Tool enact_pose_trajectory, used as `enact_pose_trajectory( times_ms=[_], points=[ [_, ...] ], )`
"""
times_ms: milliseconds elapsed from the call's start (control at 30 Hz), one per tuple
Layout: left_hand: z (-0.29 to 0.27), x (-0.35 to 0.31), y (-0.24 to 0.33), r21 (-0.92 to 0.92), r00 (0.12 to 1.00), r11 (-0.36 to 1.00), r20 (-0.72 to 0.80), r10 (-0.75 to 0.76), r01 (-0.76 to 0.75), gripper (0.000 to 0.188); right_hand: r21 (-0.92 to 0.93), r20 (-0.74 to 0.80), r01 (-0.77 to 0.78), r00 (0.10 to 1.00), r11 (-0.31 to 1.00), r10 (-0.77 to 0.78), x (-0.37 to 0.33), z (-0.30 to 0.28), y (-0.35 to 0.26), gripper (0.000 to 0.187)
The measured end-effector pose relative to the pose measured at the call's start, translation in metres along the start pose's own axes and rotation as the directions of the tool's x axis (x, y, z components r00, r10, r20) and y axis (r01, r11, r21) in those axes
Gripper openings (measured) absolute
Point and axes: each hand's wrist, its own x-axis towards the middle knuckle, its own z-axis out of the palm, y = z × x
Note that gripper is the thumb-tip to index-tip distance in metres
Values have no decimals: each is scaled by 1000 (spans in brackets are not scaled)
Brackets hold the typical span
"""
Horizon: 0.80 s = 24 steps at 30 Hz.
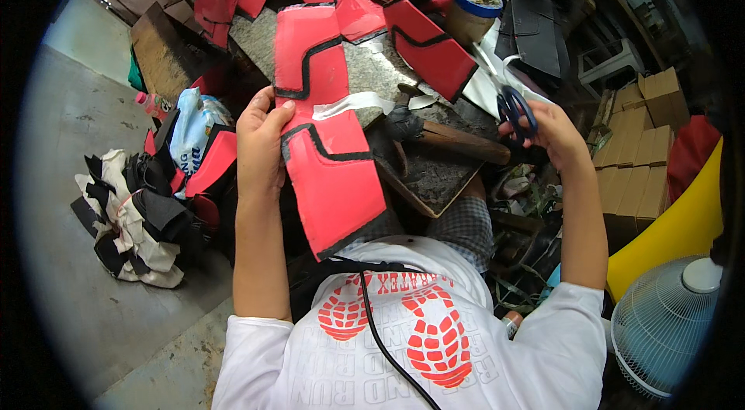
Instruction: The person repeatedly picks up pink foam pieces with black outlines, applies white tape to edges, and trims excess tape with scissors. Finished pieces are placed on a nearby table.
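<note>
My left hand point(262, 127) pinches the left edge of a long red panel point(338, 194) edged with black, thumb on top. Bent black strips cross the panel, and a white strip point(353, 103) lies over its middle. Whether the panel is one piece or two joined there, I cannot tell. In my right hand point(557, 132) are scissors with dark blue handles point(515, 114), fingers in the loops and blades pointing up and left, away from the panel. A tool with a wooden handle point(466, 140) lies between my hands.
More red panels point(423, 45) are heaped on the worktop point(260, 38). A blue-lidded jar point(475, 10) stands among them. Fabric scraps point(132, 216) lie on the floor at left. Cardboard boxes point(640, 142) and a fan point(667, 325) stand at right.
</note>
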Motion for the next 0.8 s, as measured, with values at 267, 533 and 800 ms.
enact_pose_trajectory(
  times_ms=[267,533,800],
  points=[
    [0,-1,5,-6,998,999,-11,54,-54,26,-78,-241,237,938,968,-249,-14,30,4,32],
    [-6,-7,12,6,997,998,-47,60,-60,26,527,-47,327,933,784,-357,-10,70,-9,47],
    [-7,0,11,67,986,990,-103,132,-126,27,185,392,188,886,965,-248,-32,122,0,71]
  ],
)
